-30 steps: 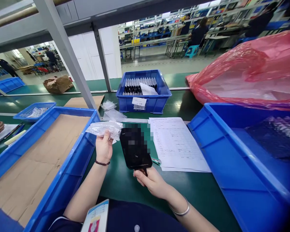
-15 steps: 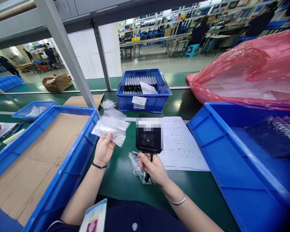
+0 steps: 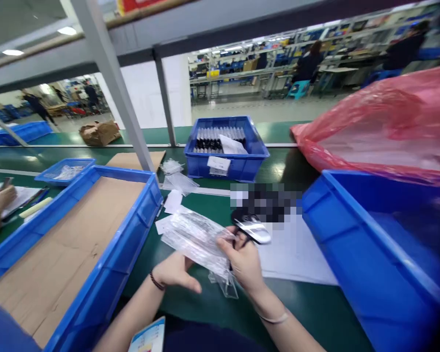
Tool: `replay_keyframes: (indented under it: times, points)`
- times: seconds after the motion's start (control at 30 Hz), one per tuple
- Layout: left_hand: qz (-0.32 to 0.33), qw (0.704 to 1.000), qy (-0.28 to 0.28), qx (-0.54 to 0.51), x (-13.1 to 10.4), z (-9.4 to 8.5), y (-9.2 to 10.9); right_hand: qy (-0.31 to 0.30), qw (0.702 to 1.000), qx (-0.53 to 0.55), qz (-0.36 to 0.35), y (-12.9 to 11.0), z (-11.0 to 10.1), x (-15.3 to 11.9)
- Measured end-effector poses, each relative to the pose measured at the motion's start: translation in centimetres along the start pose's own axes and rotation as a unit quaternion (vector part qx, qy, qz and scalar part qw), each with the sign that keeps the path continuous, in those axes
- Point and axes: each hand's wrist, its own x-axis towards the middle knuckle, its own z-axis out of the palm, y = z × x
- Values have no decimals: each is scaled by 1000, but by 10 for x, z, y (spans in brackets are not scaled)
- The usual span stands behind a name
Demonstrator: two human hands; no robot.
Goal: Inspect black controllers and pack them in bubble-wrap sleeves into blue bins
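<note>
My right hand [image 3: 245, 261] grips one end of a clear plastic bubble bag [image 3: 200, 237] between thumb and fingers. The same hand also holds a flat black square item [image 3: 250, 226], tilted, with glare on its face; its cord is mostly hidden by my fingers. My left hand [image 3: 176, 271] is just below the bag's near edge, thumb spread away from the fingers, which are partly hidden behind the bag; it grips nothing visible. Small clear bags [image 3: 225, 284] lie on the green table under my right hand.
A blue crate lined with cardboard [image 3: 154, 188] stands at left, a large blue bin [image 3: 346, 234] at right. Ahead sits a blue box [image 3: 229, 166] of bagged black items. A printed sheet [image 3: 297, 259], a pink plastic bag [image 3: 352, 117] and another person's hand [image 3: 0, 198] also show.
The bubble bag has passed from my left hand into my right, moving right and down. My left hand has let go and lowered. The black item has tilted. White slips show on the table.
</note>
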Motion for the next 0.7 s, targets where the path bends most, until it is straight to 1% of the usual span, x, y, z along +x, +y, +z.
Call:
replay_keyframes:
  times: [0.03, 0.07, 0.1, 0.17, 0.2, 0.27, 0.33, 0.4, 0.5, 0.63, 0.7]
  points:
    - [24, 999, 33, -28, 1, 1, -4, 13, 999, -37, -12, 0, -3, 1]
    - [54, 993, 87, -57, 5, 1, -5, 11, 998, -63, -21, 1, -7, 2]
    - [85, 984, 135, -78, 10, -1, -3, -7, 997, -75, -25, 1, -10, 2]
    - [152, 957, 221, -112, 21, -8, 11, -74, 995, -71, -9, 1, -17, 0]
    - [183, 942, 251, -126, 26, -12, 20, -117, 991, -68, 5, 0, -21, -3]
    - [235, 914, 297, -149, 32, -21, 40, -211, 974, -84, 16, -4, -26, -11]
    - [254, 900, 318, -159, 35, -28, 54, -296, 947, -124, -5, -8, -29, -19]
    - [252, 897, 322, -166, 36, -32, 59, -346, 924, -163, -28, -10, -28, -24]
    - [240, 900, 321, -174, 37, -32, 57, -361, 910, -200, -43, -8, -23, -26]
    - [209, 906, 318, -185, 36, -27, 52, -351, 908, -225, -46, -2, -19, -25]
    - [213, 905, 321, -179, 37, -24, 51, -355, 906, -224, -45, -1, -18, -24]
